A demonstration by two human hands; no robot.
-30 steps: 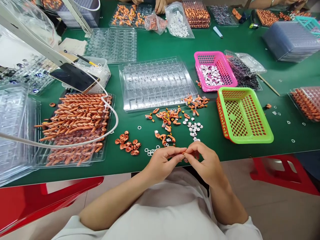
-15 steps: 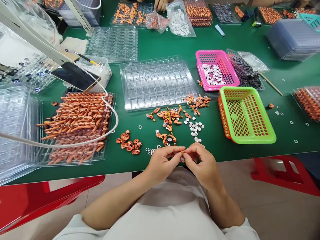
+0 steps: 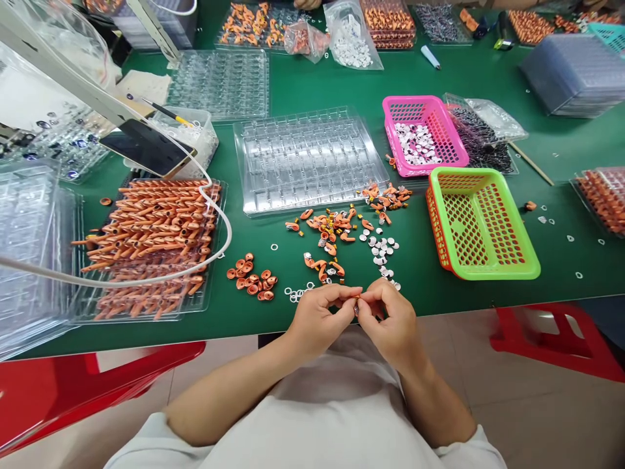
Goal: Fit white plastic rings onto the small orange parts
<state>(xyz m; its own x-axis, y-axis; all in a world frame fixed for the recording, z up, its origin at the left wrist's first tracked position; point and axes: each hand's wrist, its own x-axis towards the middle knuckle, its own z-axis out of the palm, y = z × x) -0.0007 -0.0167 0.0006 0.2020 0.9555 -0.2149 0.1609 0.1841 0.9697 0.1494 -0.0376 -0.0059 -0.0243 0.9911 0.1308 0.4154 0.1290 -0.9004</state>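
Note:
My left hand (image 3: 319, 319) and my right hand (image 3: 390, 322) meet at the near edge of the green table (image 3: 303, 85). Together their fingertips pinch one small orange part (image 3: 357, 303), mostly hidden by the fingers. Just beyond the hands lie loose orange parts (image 3: 332, 231), small silver discs (image 3: 381, 251), a cluster of orange caps (image 3: 251, 281) and a few white rings (image 3: 295, 294). An empty clear blister tray (image 3: 307, 159) sits behind them.
A clear tray heaped with long orange pieces (image 3: 151, 241) lies at the left under a white cable (image 3: 215, 215) and a phone (image 3: 146, 150). At the right stand a green basket (image 3: 481, 225) and a pink basket (image 3: 420, 133) holding discs. Red stools (image 3: 551, 339) flank me.
My hands have stayed together at the table edge, shifting slightly while the fingers turn the small orange part. The view has drifted a little.

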